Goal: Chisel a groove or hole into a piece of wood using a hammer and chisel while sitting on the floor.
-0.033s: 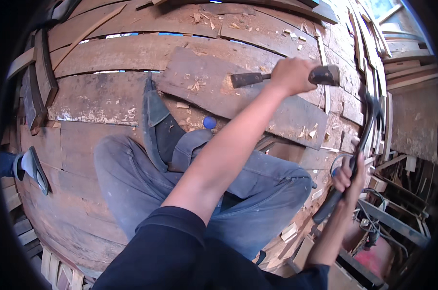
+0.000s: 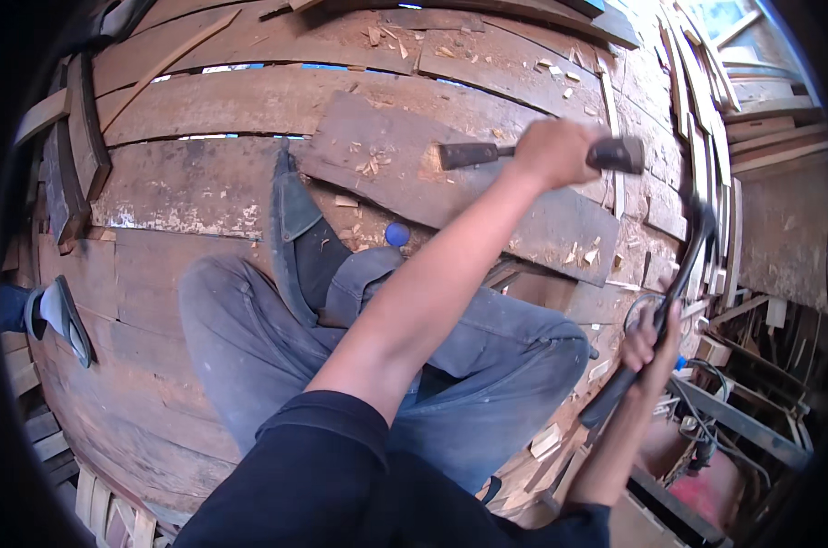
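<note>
Weathered, curved wooden planks [image 2: 249,100] fill the frame, strewn with pale chips. A dark loose board [image 2: 414,173] lies at centre. Across it, at upper right, the left hand [image 2: 551,151] closes around a chisel [image 2: 523,153], its blade flat to the wood for cutting. At right, the right hand [image 2: 649,342] grips a black-handled hammer [image 2: 674,274], raised.

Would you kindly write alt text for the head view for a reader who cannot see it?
A seated person's left hand grips a chisel laid against a dark wooden plank, while the right hand holds a long black hammer. Wood chips litter the surrounding boards.
</note>
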A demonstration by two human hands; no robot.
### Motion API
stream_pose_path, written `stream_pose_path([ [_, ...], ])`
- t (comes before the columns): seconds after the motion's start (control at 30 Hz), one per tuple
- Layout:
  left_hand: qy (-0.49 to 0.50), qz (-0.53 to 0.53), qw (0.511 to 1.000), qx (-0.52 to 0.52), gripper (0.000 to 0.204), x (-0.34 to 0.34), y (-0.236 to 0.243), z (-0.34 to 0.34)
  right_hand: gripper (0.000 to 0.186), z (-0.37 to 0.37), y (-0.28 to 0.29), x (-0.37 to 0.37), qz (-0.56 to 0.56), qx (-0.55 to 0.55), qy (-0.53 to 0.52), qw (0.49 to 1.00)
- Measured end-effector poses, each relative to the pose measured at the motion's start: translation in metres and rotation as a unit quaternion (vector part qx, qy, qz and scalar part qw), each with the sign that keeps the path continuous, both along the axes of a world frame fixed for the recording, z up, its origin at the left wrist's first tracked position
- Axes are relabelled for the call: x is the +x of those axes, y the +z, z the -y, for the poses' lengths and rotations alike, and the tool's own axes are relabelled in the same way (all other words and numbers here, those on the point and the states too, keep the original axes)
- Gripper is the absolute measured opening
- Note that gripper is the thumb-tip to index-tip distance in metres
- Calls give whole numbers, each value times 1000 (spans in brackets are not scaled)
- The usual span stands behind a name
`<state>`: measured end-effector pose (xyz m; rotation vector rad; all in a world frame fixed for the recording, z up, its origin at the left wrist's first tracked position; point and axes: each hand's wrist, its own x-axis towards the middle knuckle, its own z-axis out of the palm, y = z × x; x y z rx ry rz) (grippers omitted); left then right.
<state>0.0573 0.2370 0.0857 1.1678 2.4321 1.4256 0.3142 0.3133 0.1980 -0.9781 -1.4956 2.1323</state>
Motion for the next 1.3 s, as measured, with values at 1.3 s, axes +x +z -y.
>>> stream_pose_path([
  [1.3,-161,-103,926,-324,53,19,10,189,41,10,-97,56,-136,-236,-100,957],
])
